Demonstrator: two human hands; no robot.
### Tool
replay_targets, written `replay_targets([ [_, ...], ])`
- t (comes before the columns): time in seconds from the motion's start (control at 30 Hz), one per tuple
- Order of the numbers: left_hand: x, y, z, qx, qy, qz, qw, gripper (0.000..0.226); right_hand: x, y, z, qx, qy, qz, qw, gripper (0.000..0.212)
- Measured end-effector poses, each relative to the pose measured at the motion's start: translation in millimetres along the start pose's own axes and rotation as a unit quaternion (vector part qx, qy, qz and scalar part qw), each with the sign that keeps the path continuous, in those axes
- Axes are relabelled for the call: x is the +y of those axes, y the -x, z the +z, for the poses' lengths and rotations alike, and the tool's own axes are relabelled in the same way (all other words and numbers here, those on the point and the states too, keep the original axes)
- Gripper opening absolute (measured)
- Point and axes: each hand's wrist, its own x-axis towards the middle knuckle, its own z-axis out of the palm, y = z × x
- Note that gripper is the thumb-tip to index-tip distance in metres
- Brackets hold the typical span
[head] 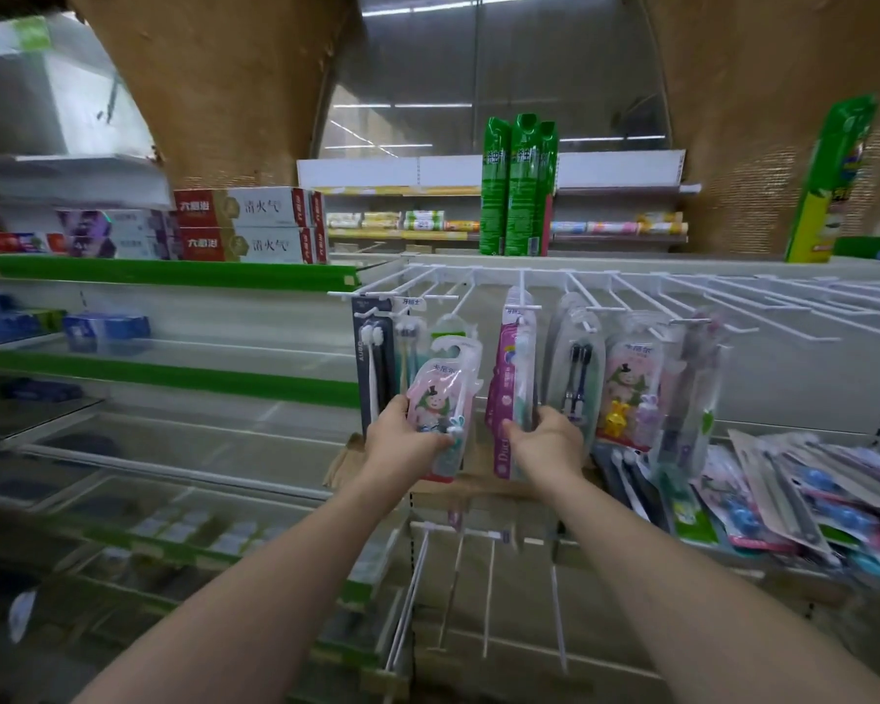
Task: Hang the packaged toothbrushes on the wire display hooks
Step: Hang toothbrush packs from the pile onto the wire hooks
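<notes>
Head view: left hand [407, 439] fingers grip pink pack [440, 398] low, hang-hole free below hooks [478, 292]; right hand [549, 439] fingers clasp hung purple pack [511, 378], likely steadying it

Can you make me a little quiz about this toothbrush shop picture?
1. True or false: the left hand holds a pink cartoon toothbrush pack.
2. What does the right hand have its grip on? A) a green spray can B) the purple toothbrush pack C) a toothpaste box
3. Fill in: the loose pile of packs lies to the ____ of the hanging packs.

Key:
1. True; its hanger hole is below the wire hooks, not yet on one.
2. B
3. right
</notes>
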Motion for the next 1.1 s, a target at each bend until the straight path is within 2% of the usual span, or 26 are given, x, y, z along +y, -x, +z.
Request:
replay_targets([
  [0.1, -0.1, 8.8, -1.0, -0.004, -0.006, 0.002, 1.0, 0.045, 4.6, 12.6, -8.2, 0.002, -0.016, 0.01, 1.0, 0.043],
  [0.3, 0.1, 36.0, 6.2, -0.029, -0.003, 0.015, 0.999, 0.044, 16.3, 40.6, -28.4, 0.005, 0.011, 0.017, 1.0, 0.05],
  [0.63, 9.7, 78.1, 45.4, -0.075, -0.006, 0.02, 0.997, 0.043, 54.3, 70.3, -85.5, 0.03, 0.127, 0.0, 0.991, 0.031],
  [0.93, 35.2, 99.1, 102.9, -0.087, 0.018, 0.026, 0.996, 0.045, 87.1, 63.8, -135.1, 0.035, 0.154, 0.015, 0.987, 0.025],
  [1.1, 59.1, 104.9, 138.6, -0.084, 0.012, 0.039, 0.996, 0.042, 97.7, 47.9, -164.2, 0.04, 0.144, 0.009, 0.989, 0.029],
])
